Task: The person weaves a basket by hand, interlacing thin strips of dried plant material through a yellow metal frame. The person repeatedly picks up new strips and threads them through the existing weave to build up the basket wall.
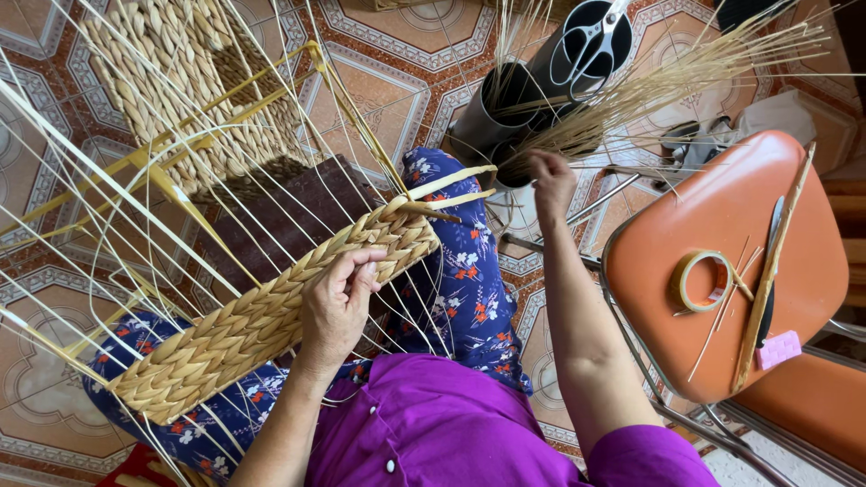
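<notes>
While your left hand [336,302] lies on the half-woven basket [271,311] across your lap, its fingers curl over the braided rim and grip it. The basket sits tilted on your flowered trousers [460,271], thin pale stakes [108,180] fanning up and out from its weave. Your right hand [550,176] is stretched forward, fingers pinched shut on strands from the bundle of straw fibres [649,90] standing in a dark tube [505,117]. A second tube just beside it holds scissors [591,41]. To your right, an orange chair seat [722,225] carries a roll of tape [702,281], a long flat stick [767,280] and a small pink block [778,350]. Patterned floor tiles [379,99] underneath.
</notes>
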